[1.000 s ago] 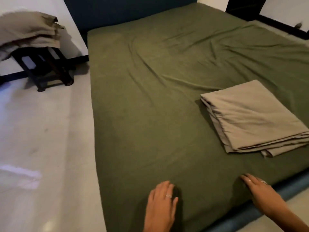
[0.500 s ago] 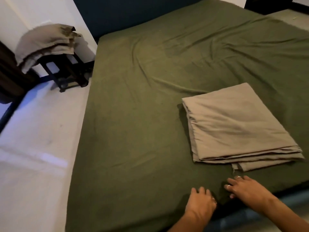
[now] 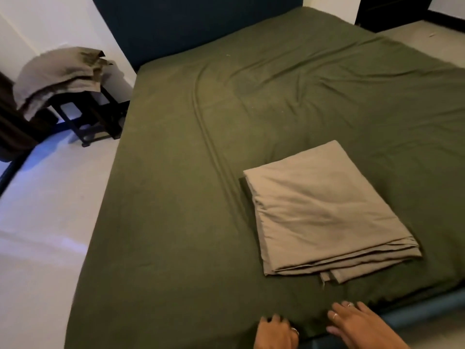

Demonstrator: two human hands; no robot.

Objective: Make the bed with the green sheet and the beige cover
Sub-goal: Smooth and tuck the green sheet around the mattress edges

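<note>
Green cotton sheet (image 3: 176, 222) covers the mattress; the folded beige cover (image 3: 324, 212) waits on it near the foot. Left hand (image 3: 275, 332) apparently grips the hem to tuck; right hand (image 3: 357, 323), fingers spread, flattens it.

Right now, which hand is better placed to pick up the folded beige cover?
Probably the right hand. It lies flat on the green sheet just below the cover, near its loose folded edges. The left hand sits further left, at the sheet's near edge, apparently gripping it.
</note>
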